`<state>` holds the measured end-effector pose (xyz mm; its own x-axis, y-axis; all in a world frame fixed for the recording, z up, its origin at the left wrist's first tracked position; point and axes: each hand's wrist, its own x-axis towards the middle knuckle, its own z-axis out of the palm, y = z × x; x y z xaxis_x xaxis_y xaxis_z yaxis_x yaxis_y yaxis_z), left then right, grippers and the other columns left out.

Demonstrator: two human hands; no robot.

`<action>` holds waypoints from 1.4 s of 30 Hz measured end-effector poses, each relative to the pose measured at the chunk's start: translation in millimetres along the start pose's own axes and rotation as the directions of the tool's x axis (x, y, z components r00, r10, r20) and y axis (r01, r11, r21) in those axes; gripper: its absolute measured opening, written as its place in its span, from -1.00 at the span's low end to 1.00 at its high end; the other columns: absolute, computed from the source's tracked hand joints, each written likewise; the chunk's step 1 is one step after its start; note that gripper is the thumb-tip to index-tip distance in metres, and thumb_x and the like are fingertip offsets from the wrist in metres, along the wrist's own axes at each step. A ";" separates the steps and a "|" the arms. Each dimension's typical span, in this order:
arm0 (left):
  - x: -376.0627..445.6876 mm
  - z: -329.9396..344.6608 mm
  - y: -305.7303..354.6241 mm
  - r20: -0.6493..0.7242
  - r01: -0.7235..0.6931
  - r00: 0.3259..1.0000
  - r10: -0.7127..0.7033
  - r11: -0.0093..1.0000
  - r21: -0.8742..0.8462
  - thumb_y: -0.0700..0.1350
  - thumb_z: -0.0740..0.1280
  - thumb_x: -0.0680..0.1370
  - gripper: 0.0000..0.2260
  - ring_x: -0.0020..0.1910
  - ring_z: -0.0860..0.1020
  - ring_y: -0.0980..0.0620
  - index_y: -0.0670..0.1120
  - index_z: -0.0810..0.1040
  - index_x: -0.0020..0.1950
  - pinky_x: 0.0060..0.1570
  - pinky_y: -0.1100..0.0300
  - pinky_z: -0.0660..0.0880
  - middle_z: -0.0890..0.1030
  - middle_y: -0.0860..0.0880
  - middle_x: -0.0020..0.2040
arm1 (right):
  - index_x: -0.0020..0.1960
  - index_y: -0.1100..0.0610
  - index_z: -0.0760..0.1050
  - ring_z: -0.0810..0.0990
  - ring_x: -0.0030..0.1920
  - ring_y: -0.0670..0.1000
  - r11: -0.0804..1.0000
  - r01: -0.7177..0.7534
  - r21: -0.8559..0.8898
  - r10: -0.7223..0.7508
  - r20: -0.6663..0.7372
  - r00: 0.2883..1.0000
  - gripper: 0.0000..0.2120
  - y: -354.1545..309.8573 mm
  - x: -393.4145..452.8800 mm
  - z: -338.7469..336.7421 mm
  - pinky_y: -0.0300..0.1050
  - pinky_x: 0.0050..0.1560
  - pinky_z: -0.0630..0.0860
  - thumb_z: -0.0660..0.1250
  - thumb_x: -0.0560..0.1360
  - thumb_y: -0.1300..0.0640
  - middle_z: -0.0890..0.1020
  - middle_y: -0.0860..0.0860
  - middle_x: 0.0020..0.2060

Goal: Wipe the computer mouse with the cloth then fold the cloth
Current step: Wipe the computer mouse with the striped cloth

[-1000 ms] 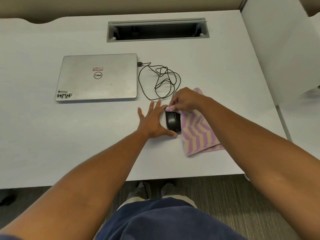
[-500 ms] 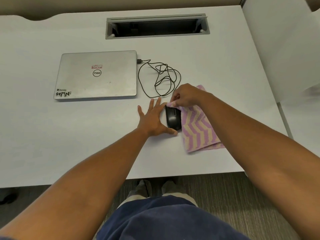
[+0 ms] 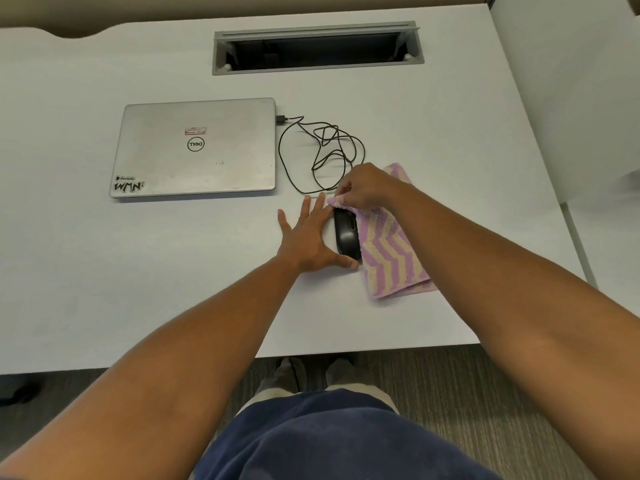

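A black computer mouse [image 3: 345, 233] lies on the white desk [image 3: 138, 271], its right side against a pink and cream zigzag cloth [image 3: 391, 258]. My left hand [image 3: 306, 237] rests flat on the desk with fingers spread, its thumb touching the mouse's near left edge. At the mouse's far end my right hand [image 3: 367, 188] pinches the cloth's far left corner, lifted slightly. The rest of the cloth lies flat, partly hidden under my right forearm.
A shut silver laptop [image 3: 195, 148] lies at the left, with the mouse's black cable [image 3: 322, 150] coiled beside it. A grey cable slot [image 3: 317, 46] is set in the desk's far side. A white partition [image 3: 571, 81] stands at the right.
My right hand has shifted slightly along the mouse's far end with the cloth corner pinched. The left hand and the mouse have stayed in place.
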<state>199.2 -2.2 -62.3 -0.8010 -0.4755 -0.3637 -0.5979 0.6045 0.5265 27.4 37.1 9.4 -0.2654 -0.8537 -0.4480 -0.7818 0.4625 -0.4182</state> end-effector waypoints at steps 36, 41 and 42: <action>1.8 0.0 -0.4 0.015 0.007 1.000 -0.008 0.998 0.061 0.50 0.48 0.17 0.19 0.61 -0.28 0.04 0.13 0.00 0.64 0.41 -0.33 -0.40 -0.13 0.06 0.66 | 0.04 0.09 0.66 0.58 0.03 -0.01 0.993 -0.081 0.089 0.083 -0.022 0.996 -0.82 19.4 -17.7 0.9 -0.18 -0.06 0.47 0.43 0.46 0.08 0.65 0.01 0.02; 1.7 0.0 -1.2 0.018 0.011 1.000 -0.012 0.999 0.053 0.50 0.48 0.16 0.20 0.60 -0.29 0.05 0.12 0.01 0.64 0.42 -0.32 -0.41 -0.14 0.07 0.66 | -0.12 -0.09 0.68 0.55 -0.04 -0.08 0.998 -0.067 0.000 0.063 0.330 0.942 -0.91 17.3 -20.8 -16.9 -0.23 -0.18 0.42 0.48 0.40 0.07 0.64 -0.18 -0.15; 2.0 0.1 -1.2 0.019 0.010 1.000 -0.011 0.999 0.054 0.49 0.49 0.16 0.20 0.60 -0.29 0.05 0.12 0.01 0.64 0.42 -0.32 -0.41 -0.14 0.07 0.66 | -0.12 -0.08 0.68 0.56 -0.02 -0.06 0.997 -0.070 -0.029 0.076 0.317 0.945 -0.94 17.6 -18.9 -16.8 -0.21 -0.16 0.45 0.48 0.41 0.06 0.64 -0.16 -0.15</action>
<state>198.3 -3.8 -63.7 -0.7949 -0.4700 -0.3837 -0.6066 0.6331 0.4809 9.2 57.3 23.8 -0.1318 -0.6962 -0.7056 -0.7774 0.5142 -0.3622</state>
